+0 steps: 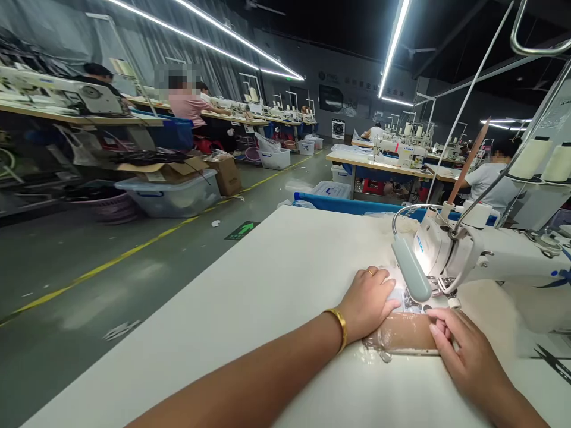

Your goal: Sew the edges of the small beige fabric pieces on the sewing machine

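Note:
A brown piece under shiny clear plastic (408, 331) lies on the white table in front of the sewing machine (439, 252). My left hand (368, 302) rests palm down at its left end, fingers stretched towards a pale blue-grey piece (396, 296) beside the presser foot. The lamp head (411, 270) partly hides the needle area. On the right, my right hand (464, 342) has its fingers curled, with thumb and forefinger closed at the brown piece's right edge. What lies under the left palm is hidden.
Black thread snips (553, 364) lie at the right. Thread cones (530, 157) stand behind the machine. A blue cloth trough (343, 205) runs along the table's far edge. Across the aisle, people work at other machines near plastic bins (172, 193) and cardboard boxes (225, 175).

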A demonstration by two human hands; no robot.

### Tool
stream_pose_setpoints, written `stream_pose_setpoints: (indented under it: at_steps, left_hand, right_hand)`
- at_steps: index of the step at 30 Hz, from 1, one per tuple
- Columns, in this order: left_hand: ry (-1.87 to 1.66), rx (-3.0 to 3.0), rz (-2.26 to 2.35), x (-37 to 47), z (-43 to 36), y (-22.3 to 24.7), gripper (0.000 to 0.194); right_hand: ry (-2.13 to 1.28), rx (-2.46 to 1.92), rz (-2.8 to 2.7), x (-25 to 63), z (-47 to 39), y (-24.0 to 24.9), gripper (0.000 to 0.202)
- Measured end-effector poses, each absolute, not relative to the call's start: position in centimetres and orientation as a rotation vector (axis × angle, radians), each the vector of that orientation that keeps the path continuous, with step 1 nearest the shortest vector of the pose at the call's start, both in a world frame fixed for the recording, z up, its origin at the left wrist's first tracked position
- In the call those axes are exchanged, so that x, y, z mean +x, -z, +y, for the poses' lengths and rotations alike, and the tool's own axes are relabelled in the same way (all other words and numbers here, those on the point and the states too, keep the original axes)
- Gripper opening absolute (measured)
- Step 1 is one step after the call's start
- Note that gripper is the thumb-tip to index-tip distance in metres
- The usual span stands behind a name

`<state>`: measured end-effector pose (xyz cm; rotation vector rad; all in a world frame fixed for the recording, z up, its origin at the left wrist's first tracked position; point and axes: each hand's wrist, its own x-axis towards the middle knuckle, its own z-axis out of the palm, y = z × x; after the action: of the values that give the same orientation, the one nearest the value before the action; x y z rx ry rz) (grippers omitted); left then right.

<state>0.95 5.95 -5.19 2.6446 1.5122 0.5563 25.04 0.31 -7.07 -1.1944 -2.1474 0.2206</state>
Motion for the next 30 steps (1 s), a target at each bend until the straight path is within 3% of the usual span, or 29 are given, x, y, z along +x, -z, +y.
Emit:
stream_pose_setpoints:
  at_steps: [6, 11, 14, 18, 24, 30]
  left_hand:
    - [-0.669, 2.643, 1.493, 0.1, 5.7, 4.9, 0.01]
    - [-0.972, 2.743, 1.274, -0.2, 6.1, 4.7, 0.032]
    - [-1.104, 2.781, 1.164, 0.2, 6.4, 4.9, 0.035]
    - [-1.068, 2.738, 1.095, 0.8, 5.9, 5.1, 0.033]
    - [-1.054, 2.552, 1.062, 1.3, 4.5, 4.6, 0.028]
    - [-0.616, 2.106, 0.864, 4.5, 2.1, 3.3, 0.028]
  right_hand:
    - [-0.128, -0.992, -2.233, 25.7, -2.1, 6.2, 0.021]
    - [-0.053, -1.328, -1.941, 29.9, -2.9, 6.6, 0.018]
    - [-0.022, -1.568, -1.733, 32.7, -2.5, 6.8, 0.01]
    - [-0.055, -1.639, -1.709, 33.8, -1.7, 7.1, 0.006]
    - [-0.094, -1.597, -1.689, 34.0, -1.5, 7.0, 0.021]
    - [-0.043, -1.496, -1.685, 33.2, -2.8, 6.2, 0.02]
